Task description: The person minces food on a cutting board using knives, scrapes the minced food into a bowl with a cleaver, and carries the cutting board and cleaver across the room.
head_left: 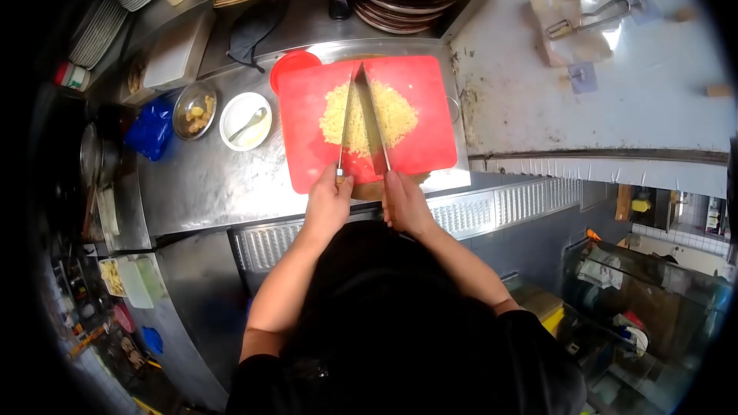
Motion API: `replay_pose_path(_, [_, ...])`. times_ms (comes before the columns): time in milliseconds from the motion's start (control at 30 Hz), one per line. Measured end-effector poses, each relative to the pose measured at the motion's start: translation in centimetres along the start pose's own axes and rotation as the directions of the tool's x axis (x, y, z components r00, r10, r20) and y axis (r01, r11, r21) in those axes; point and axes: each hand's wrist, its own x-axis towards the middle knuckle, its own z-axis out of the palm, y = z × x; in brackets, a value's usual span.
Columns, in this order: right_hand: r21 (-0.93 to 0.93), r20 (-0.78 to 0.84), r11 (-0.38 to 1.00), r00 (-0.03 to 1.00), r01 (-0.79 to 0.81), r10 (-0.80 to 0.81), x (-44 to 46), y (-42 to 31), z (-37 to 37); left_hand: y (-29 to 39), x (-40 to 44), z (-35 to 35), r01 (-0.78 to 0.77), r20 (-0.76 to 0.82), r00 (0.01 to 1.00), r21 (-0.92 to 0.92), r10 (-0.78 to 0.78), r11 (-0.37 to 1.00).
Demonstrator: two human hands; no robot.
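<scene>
A red cutting board [300, 134] lies on the steel counter, bearing a spread heap of finely chopped pale-yellow food [396, 119] that looks like garlic. My left hand [329, 204] is closed around the handle of one knife [347, 119]. In my right hand [405, 204] is the handle of a second, broader knife [373, 123]. Both blades point away from me over the heap, their tips close together near the board's far edge. Whether the edges touch the board I cannot tell.
Left of the board stand a white tub [231, 121] with a spoon inside, a bowl [181, 117] of pale pieces and a blue bag [150, 127]. A red lid [290, 67] rests by the board's far corner. Stacked plates [403, 11] and trays line the back.
</scene>
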Motion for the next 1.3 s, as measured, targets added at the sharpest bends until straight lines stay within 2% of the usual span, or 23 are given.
replay_pose_path(67, [0.010,0.001,0.999,0.999,-0.034,0.034,0.1,-0.8,0.1,1.4,-0.5,-0.5,-0.032,-0.037,0.999,-0.069,0.029,0.997])
replay_pose_path(100, [0.074,0.031,0.994,0.996,-0.085,0.083,-2.8,0.6,2.3,0.3,-3.7,-2.2,0.041,-0.016,0.999,0.003,-0.041,0.999])
replay_pose_path(167, [0.029,0.003,0.999,0.999,-0.033,0.033,-2.8,1.1,0.0,-1.5,-2.6,0.8,0.016,0.001,1.000,-0.030,-0.016,0.999])
replay_pose_path(267, [0.027,-0.011,0.997,0.998,-0.067,0.067,0.4,-0.4,1.1,0.7,-0.3,-1.2,0.019,-0.025,1.000,-0.008,-0.019,1.000])
replay_pose_path(367, [0.055,0.007,0.998,1.000,0.007,-0.007,-0.4,0.9,1.3,-1.2,-0.6,-0.6,-0.073,-0.052,0.996,0.029,0.075,0.997])
replay_pose_path(467, [0.002,0.012,0.998,0.998,-0.060,0.060,0.4,0.4,0.9,-0.2,-0.2,-0.9,-0.031,-0.041,0.999,0.014,0.031,0.999])
replay_pose_path(567, [0.015,0.025,1.000,1.000,0.001,-0.002,-0.6,-0.1,1.1,0.3,-0.8,-1.1,-0.059,-0.049,0.997,0.013,0.060,0.998])
replay_pose_path(667, [-0.056,0.020,0.998,0.999,-0.025,0.026,0.9,0.5,0.9,-1.4,0.6,-0.7,0.012,0.014,1.000,-0.017,-0.012,1.000])
replay_pose_path(767, [0.030,0.023,0.999,0.999,-0.043,0.043,-0.1,-0.5,1.1,3.7,-1.2,-2.1,0.179,0.035,0.984,-0.079,-0.177,0.981])
replay_pose_path(867, [0.005,0.027,1.000,0.999,0.027,-0.027,0.7,1.1,1.2,-2.4,0.8,-0.7,0.023,0.025,0.999,-0.025,-0.022,0.999])
replay_pose_path(967, [0.022,0.002,0.998,0.998,-0.059,0.059,0.6,-0.1,1.2,2.9,-0.8,-1.8,0.153,0.046,0.988,-0.084,-0.150,0.985])
replay_pose_path(1067, [-0.014,-0.026,0.997,0.997,0.072,-0.072,-0.3,0.6,1.3,-1.2,-0.3,-0.3,-0.164,-0.038,0.986,-0.026,0.163,0.986])
replay_pose_path(1167, [0.014,-0.020,1.000,1.000,0.010,-0.010,1.0,1.1,0.5,0.4,0.0,-0.6,0.054,0.030,0.998,-0.037,-0.052,0.998])
replay_pose_path(1267, [0.031,-0.019,0.999,1.000,0.013,-0.013,-0.5,0.1,0.6,0.3,-0.7,-0.3,-0.098,-0.041,0.994,0.009,0.098,0.995])
replay_pose_path(1300, [0.015,-0.020,1.000,1.000,0.017,-0.017,-0.2,0.3,0.6,-0.1,-0.4,-0.2,-0.060,-0.023,0.998,-0.008,0.060,0.998])
